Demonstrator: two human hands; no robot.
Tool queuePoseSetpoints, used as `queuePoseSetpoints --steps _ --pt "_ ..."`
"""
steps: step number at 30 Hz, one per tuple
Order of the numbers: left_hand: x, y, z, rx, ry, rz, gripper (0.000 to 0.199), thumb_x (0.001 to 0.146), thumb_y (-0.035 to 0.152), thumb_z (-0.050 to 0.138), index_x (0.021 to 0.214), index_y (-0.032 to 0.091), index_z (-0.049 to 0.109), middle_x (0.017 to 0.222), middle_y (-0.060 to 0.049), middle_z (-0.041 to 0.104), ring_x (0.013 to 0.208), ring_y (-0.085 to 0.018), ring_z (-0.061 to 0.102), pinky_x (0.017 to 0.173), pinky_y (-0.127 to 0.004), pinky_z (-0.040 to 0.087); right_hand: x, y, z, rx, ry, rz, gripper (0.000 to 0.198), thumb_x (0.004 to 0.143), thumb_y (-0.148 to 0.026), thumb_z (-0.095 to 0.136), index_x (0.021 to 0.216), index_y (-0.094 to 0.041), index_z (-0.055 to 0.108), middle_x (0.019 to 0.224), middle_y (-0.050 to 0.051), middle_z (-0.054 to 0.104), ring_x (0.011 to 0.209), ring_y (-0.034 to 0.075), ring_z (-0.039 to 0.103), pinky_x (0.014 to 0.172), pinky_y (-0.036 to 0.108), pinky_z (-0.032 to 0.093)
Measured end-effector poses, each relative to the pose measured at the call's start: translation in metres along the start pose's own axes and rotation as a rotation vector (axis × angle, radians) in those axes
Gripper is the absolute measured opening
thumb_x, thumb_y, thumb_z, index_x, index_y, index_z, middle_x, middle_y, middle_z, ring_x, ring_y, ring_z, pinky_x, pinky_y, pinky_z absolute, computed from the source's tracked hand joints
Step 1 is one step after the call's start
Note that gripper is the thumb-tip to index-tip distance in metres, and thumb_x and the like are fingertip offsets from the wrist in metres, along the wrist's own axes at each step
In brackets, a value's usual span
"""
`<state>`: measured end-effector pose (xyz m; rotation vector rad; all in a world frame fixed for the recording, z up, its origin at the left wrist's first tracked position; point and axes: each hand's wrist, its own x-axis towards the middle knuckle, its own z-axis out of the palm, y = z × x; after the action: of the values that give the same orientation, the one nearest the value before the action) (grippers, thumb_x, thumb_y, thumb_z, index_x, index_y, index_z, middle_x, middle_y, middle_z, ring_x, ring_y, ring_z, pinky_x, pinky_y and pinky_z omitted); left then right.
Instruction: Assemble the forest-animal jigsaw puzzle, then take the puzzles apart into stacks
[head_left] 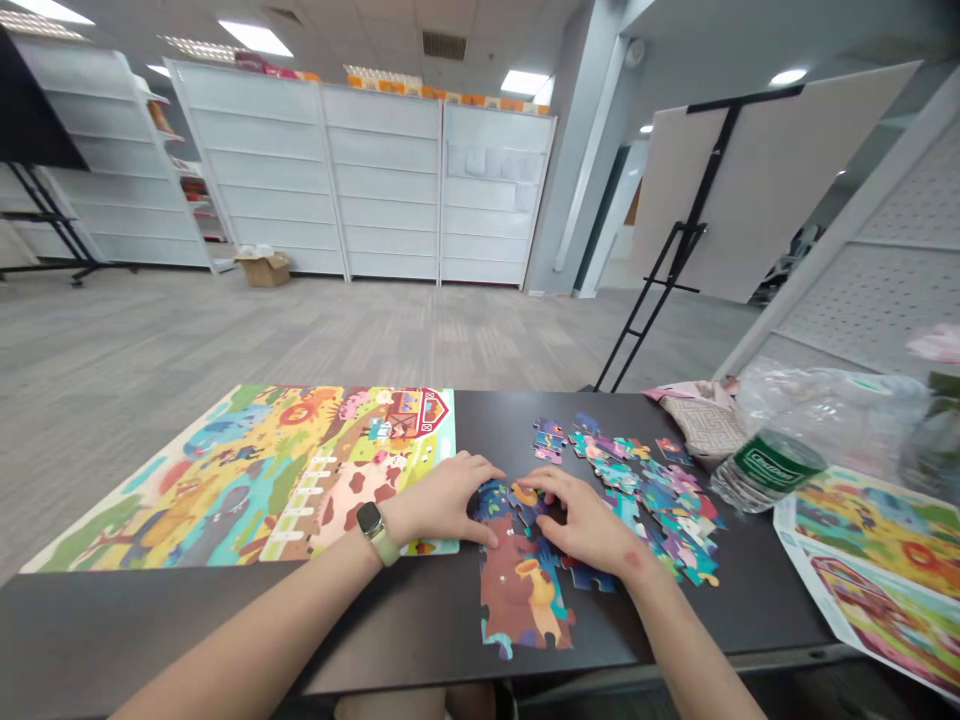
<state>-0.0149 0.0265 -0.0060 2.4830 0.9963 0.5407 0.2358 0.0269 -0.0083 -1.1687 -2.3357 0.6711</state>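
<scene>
A partly joined jigsaw puzzle (pixel 517 585) in brown, blue and yellow lies flat near the front edge of the dark table. My left hand (pixel 450 497), with a watch on its wrist, rests at the puzzle's upper left. Its thumb touches the brown part, and its fingers stretch out beyond the top corner. From the other side, my right hand (pixel 589 520) closes its fingers and thumb around a dark blue puzzle piece (pixel 528 503) at the puzzle's upper right. Its palm partly hides more blue pieces beneath. Loose puzzle pieces (pixel 675 505) are heaped right of that hand.
Two finished-looking picture sheets, a safari (pixel 225 470) and a farm scene (pixel 360 490), lie at left. A bottle with a green label (pixel 772 468), clear plastic wrap (pixel 847 405) and a printed sheet (pixel 885 560) occupy the right. An easel board (pixel 720 180) stands beyond.
</scene>
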Motion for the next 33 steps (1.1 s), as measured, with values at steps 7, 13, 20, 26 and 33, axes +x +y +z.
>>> queuePoseSetpoints --steps 7,13,20,26,33 --pt "-0.0001 -0.0019 0.0016 0.000 0.009 -0.003 0.077 0.072 0.060 0.080 0.132 0.020 0.055 0.125 -0.012 0.061 0.113 -0.033 0.055 0.098 -0.045 0.044 -0.0037 0.0006 -0.0040 0.003 -0.030 0.056 0.040 0.075 -0.017 0.065 0.113 -0.029 0.071 0.105 0.004 0.065 0.083 0.018 0.060 0.079 0.032 0.051" --pt "0.0006 0.0000 -0.0003 0.022 -0.021 -0.011 0.078 0.069 0.053 0.085 0.132 0.018 0.056 0.124 -0.012 0.061 0.113 -0.032 0.055 0.098 -0.043 0.044 -0.0045 0.0018 -0.0053 0.041 -0.038 0.073 0.035 0.077 -0.020 0.068 0.112 -0.027 0.071 0.104 0.004 0.062 0.087 0.018 0.061 0.081 0.031 0.050" --pt "0.0007 0.0000 -0.0008 0.010 -0.022 0.003 0.065 0.072 0.057 0.081 0.125 0.024 0.062 0.125 -0.009 0.060 0.113 -0.031 0.055 0.099 -0.043 0.044 -0.0063 0.0030 -0.0059 0.038 -0.046 0.031 0.034 0.084 -0.017 0.060 0.114 -0.027 0.070 0.103 0.004 0.061 0.088 0.018 0.061 0.080 0.031 0.050" --pt "0.0002 -0.0022 0.0010 0.020 -0.022 0.013 0.063 0.073 0.056 0.081 0.124 0.024 0.063 0.127 -0.010 0.058 0.114 -0.031 0.054 0.100 -0.042 0.044 -0.0042 -0.0021 -0.0029 0.093 0.009 0.064 0.034 0.082 -0.016 0.060 0.114 -0.026 0.066 0.105 0.004 0.060 0.089 0.017 0.061 0.078 0.030 0.051" --pt "0.0004 -0.0018 0.0006 0.028 -0.019 0.013 0.065 0.074 0.056 0.080 0.126 0.022 0.062 0.125 -0.010 0.059 0.113 -0.030 0.055 0.099 -0.042 0.044 -0.0019 0.0015 0.0017 0.439 0.126 0.130 0.026 0.081 -0.019 0.055 0.105 -0.021 0.065 0.090 0.002 0.059 0.077 0.014 0.059 0.066 0.026 0.050"
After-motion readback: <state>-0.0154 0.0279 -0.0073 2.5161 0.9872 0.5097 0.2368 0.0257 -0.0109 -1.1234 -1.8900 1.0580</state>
